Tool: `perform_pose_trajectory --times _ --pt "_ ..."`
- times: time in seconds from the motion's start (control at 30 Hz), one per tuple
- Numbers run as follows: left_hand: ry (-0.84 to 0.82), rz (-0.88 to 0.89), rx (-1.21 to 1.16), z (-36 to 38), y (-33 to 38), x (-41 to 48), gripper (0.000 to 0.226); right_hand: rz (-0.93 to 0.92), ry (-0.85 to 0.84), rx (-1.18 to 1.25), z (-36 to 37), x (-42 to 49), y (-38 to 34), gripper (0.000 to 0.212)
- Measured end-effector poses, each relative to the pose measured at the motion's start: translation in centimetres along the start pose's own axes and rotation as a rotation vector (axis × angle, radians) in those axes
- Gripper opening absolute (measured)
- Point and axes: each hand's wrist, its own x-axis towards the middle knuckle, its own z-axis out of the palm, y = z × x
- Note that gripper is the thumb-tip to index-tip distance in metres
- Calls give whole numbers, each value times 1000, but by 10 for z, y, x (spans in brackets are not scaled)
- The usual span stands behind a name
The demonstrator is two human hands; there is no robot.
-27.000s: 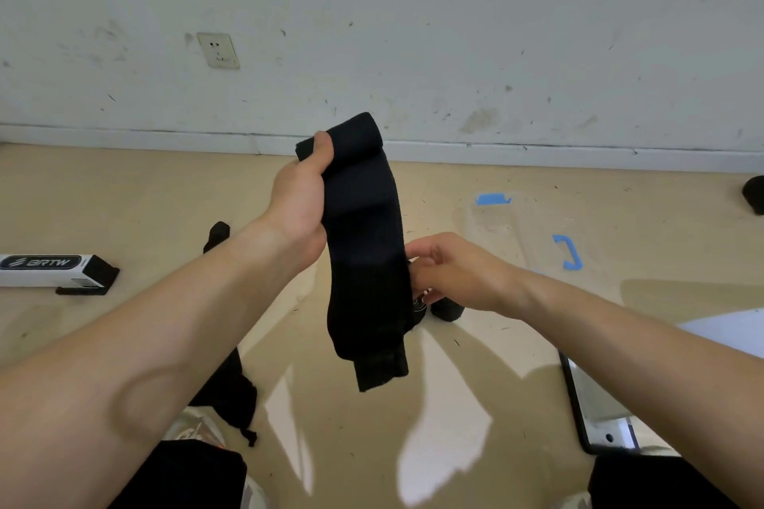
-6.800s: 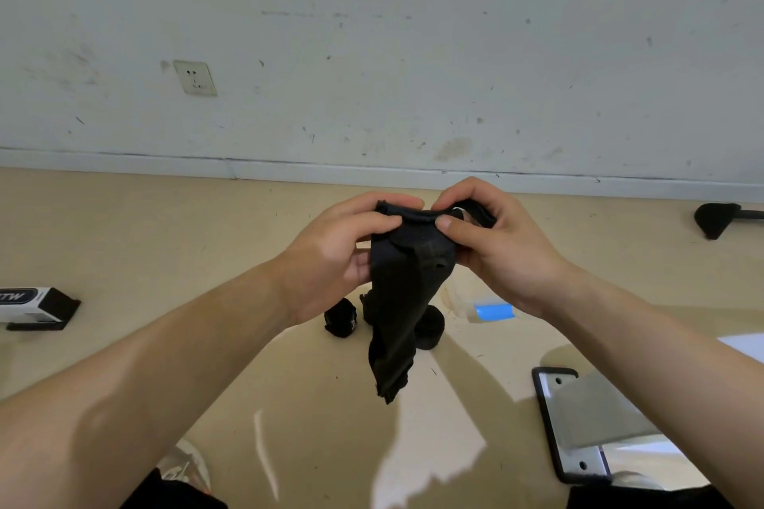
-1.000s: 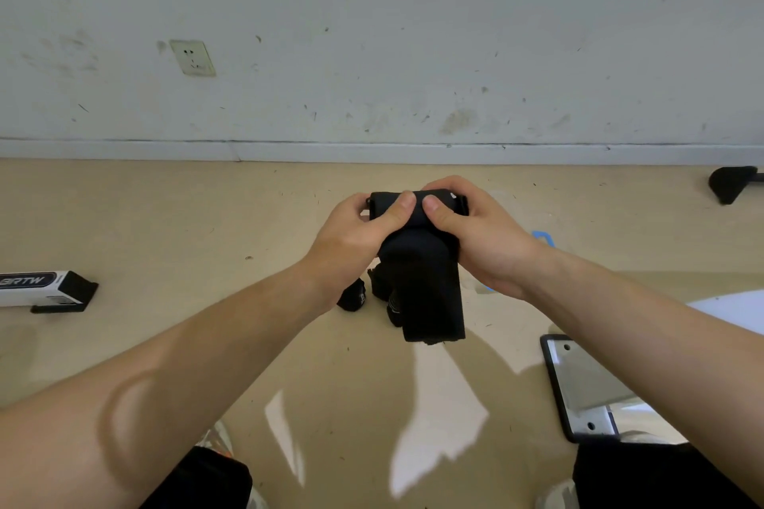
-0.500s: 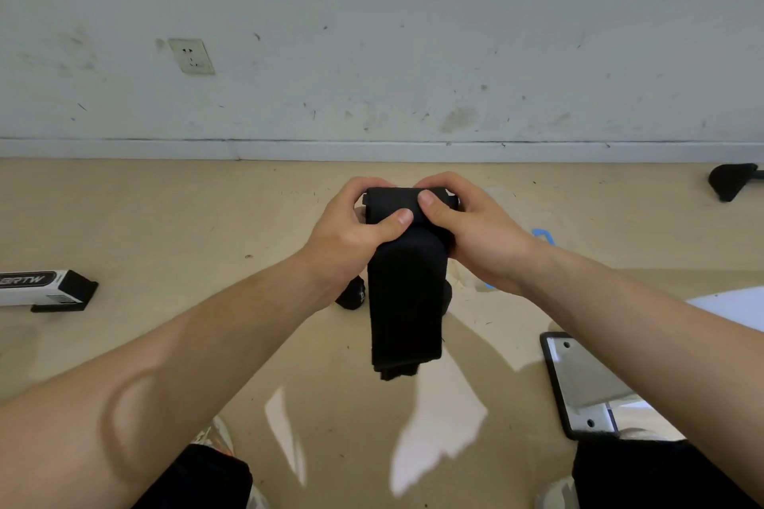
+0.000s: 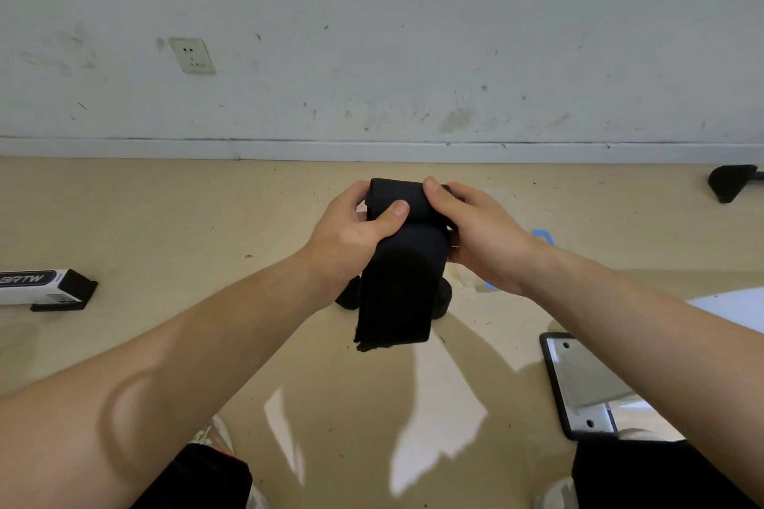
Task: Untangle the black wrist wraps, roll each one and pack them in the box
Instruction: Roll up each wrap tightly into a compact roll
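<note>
A black wrist wrap (image 5: 401, 281) is held up in front of me, its upper end wound into a thick roll and its loose tail hanging down above the floor. My left hand (image 5: 351, 236) grips the roll's left end, thumb across its front. My right hand (image 5: 475, 231) grips the right end, thumb on top. Rolled black wraps (image 5: 440, 302) lie on the floor behind the hanging tail, mostly hidden by it. The white and black box (image 5: 43, 287) lies on the floor at far left.
A black-framed tray with a silvery plate (image 5: 578, 384) lies on the floor at lower right. Blue tape marks (image 5: 541, 236) are by my right wrist. A black object (image 5: 729, 181) sits near the skirting at far right. My knees are at the bottom edge.
Over the last second the roll at the top has grown and the hanging tail has stayed short; both hands keep gripping the roll with little shift in position.
</note>
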Motion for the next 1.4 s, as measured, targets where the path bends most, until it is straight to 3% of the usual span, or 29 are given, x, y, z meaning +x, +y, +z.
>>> perform_pose_trajectory --times 0.13,0.3,0.47,0.6,0.87,0.97,1.17,1.3,1.4 --pt "-11 1 11 -1 -1 1 33 -58 41 -17 -1 0 2 24" --pt "-13 -61 39 2 1 4 73 -73 35 -42 -1 -1 6 19" --pt "35 -24 15 0 -1 5 52 0 -22 2 -4 -2 1 20" --pt "23 8 57 -2 -1 2 31 16 -27 -60 0 -1 0 38" --pt "5 -113 34 -1 1 8 56 -104 63 -103 0 -3 6 22" --pt "3 -81 68 -3 1 10 69 -93 51 -86 0 -4 7 22" --pt "27 -23 55 -6 -3 10 58 -26 19 -63 -1 0 0 45" --pt "11 -57 41 -9 -2 10 58 -75 68 -89 0 1 3 34" --pt "-46 -113 49 -7 2 9 45 -119 108 -85 -1 1 8 21"
